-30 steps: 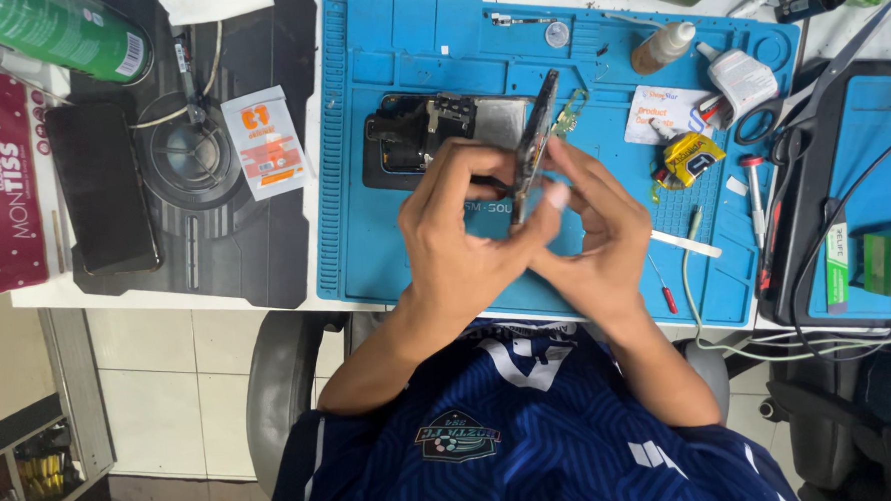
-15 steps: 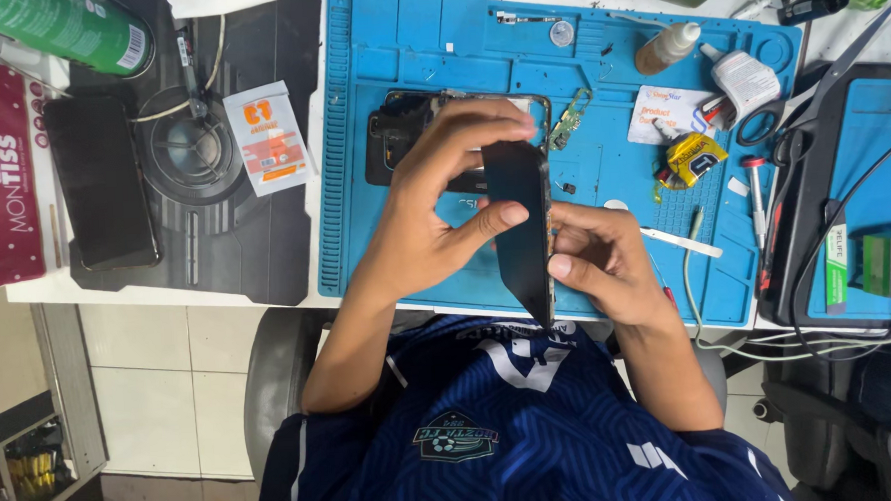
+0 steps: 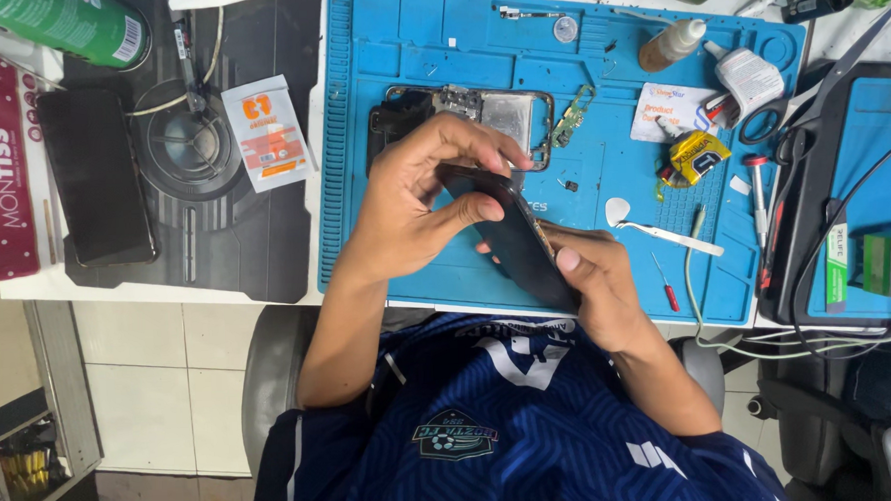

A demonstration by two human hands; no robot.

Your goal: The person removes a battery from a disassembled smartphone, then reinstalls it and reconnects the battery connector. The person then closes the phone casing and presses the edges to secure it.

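White-orange sachet (image 3: 268, 134) left of blue mat (image 3: 436, 40); hands grip phone screen (image 3: 513, 240)

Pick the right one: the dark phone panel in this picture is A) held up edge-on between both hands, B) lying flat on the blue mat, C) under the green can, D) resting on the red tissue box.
A: the panel is off the blue mat, pinched at its top end by the left hand and supported at its lower end by the right hand.
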